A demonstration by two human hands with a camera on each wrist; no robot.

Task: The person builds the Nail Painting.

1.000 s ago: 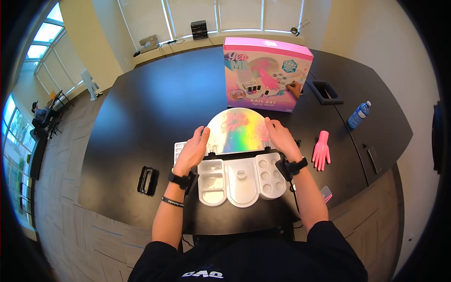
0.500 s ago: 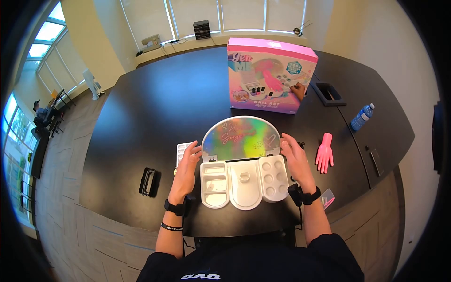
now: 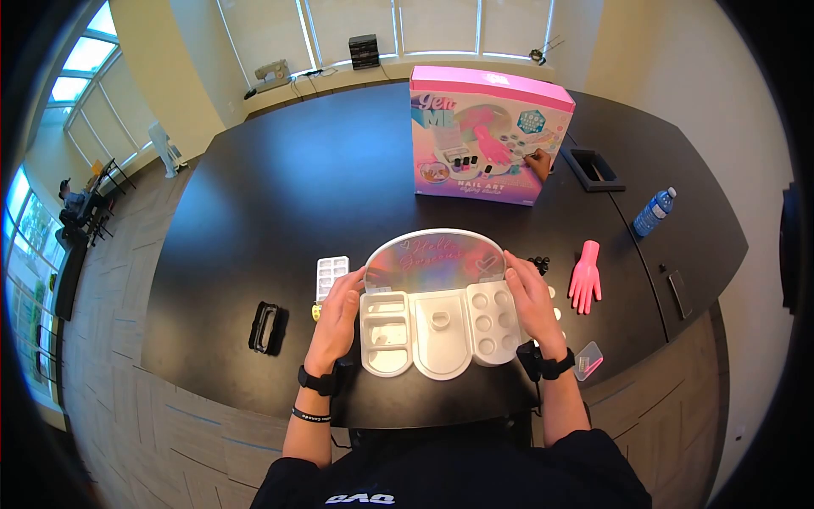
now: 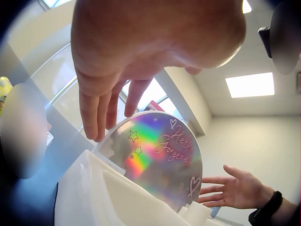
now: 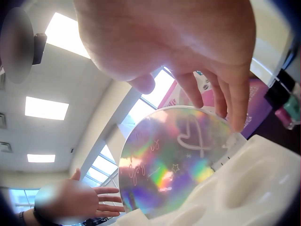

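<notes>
Across most of the head view: big dark table (image 3: 263, 204), smooth matte top. Behind centre, upper right of middle, tall cardboard box (image 3: 487, 140), pink, glossy print. White tray (image 3: 445, 349) sits at frame centre, lower half: smooth moulded plastic, three rounded lobes. Left lobe has three compartments, middle one is a tongue shape, right one has six round wells in two columns.

Half-round panel (image 3: 434, 261) rises tilted from the tray's back edge; exact angle can't tell. White rim, mirror-like face with rainbow sheen, pink "Hello Gorgeous" script, outlined hearts. Left wrist view also shows stars on it.

Both hands come in from the bottom of the frame and flank the panel. Left hand (image 3: 337, 318) at its left end, right hand (image 3: 530, 297) at its right end. Fingers on both straight-ish, slightly spread, nothing pinched. Right fingertips reach the panel's edge in the left wrist view; how hard they press, can't tell. Left fingertips hang down right beside its edge; firm contact can't tell.

Far right: clear water bottle (image 3: 655, 212), blue label, upright. Right of the tray, pink plastic hand (image 3: 586, 278), fingers toward the bottom of frame. Smallest: short white peg (image 3: 440, 318) on the tray's middle lobe.
</notes>
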